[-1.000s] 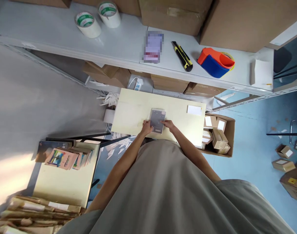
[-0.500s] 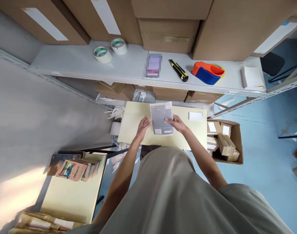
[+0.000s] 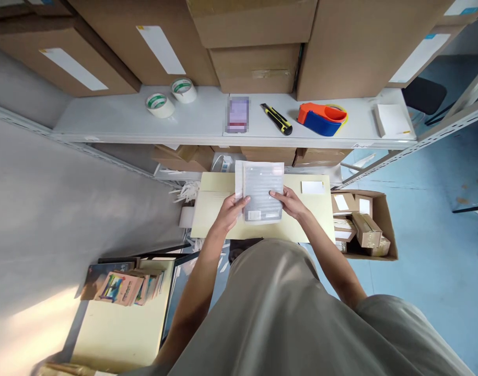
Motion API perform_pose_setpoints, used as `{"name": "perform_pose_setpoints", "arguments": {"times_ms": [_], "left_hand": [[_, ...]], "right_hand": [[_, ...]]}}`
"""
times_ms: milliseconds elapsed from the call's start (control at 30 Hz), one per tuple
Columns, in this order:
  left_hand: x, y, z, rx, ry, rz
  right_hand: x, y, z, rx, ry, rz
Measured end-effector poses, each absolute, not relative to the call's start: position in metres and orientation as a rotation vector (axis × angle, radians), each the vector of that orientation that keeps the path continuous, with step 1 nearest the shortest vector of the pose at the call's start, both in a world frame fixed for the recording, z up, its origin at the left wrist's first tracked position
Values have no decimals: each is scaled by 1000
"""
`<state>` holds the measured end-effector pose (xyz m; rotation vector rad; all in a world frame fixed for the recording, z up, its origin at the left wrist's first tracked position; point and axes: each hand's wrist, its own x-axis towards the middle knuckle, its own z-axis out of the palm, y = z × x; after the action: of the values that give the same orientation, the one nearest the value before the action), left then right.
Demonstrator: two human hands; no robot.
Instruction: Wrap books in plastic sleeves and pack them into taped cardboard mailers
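A grey book in a translucent plastic sleeve [image 3: 263,183] is held up over the pale yellow table [image 3: 215,190]. A white barcode patch shows near its lower left corner, and a clear strip of sleeve extends past the book's left side. My left hand [image 3: 229,211] is closed on the lower left edge, thumb on the front face. Opposite it, my right hand [image 3: 291,201] grips the right edge, its thumb also lying on the front. The fingers behind the book are hidden.
Above the table, a grey shelf [image 3: 207,122] bears tape rolls [image 3: 159,106], a utility knife [image 3: 277,119], an orange-blue tape dispenser [image 3: 321,119] and cardboard boxes [image 3: 258,68]. A white card [image 3: 312,187] lies on the table. An open carton [image 3: 389,230] stands right; stacked books [image 3: 119,287] lie left.
My left hand has moved from beside the book onto its sleeve's left edge. The sleeve's clear left strip is now spread out, and the camera view has shifted slightly.
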<state>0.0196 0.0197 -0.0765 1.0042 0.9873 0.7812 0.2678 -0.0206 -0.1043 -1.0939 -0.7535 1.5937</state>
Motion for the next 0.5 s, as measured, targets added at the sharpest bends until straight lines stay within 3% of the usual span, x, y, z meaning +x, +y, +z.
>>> {"name": "perform_pose_setpoints", "arguments": {"times_ms": [167,400,500], "left_hand": [[33,21,-101,1347,1296,788],[71,-8,-92,1885,1526,283],[75,-17,-84,1846,1452,301]], "right_hand": [[250,-16,-122,-1448,-792,1284],[198,-27,-116,-1367,-931,1358],[206,-28,-117,-1384,-866,1316]]}}
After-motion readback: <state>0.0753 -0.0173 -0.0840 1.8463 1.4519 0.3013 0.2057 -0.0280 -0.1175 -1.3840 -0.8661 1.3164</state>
